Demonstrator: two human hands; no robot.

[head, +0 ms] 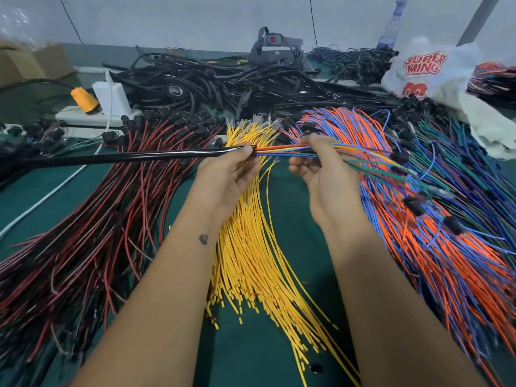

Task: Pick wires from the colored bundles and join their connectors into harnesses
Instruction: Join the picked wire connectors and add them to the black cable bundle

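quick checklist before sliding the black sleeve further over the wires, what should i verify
1. Left hand pinching the end of the black sleeve: ok.
2. Right hand holding the mixed wires where they leave the sleeve: ok.
3. Wires run straight between the hands: ok.
4. Loose ends clear of the orange and blue bundle: not ok, they trail across it.
5. Connectors fully seated: cannot tell.

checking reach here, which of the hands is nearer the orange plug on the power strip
Left. The left hand sits right of the orange plug and nearer the camera, holding the black sleeve. The right hand is farther right still, gripping the mixed wires.
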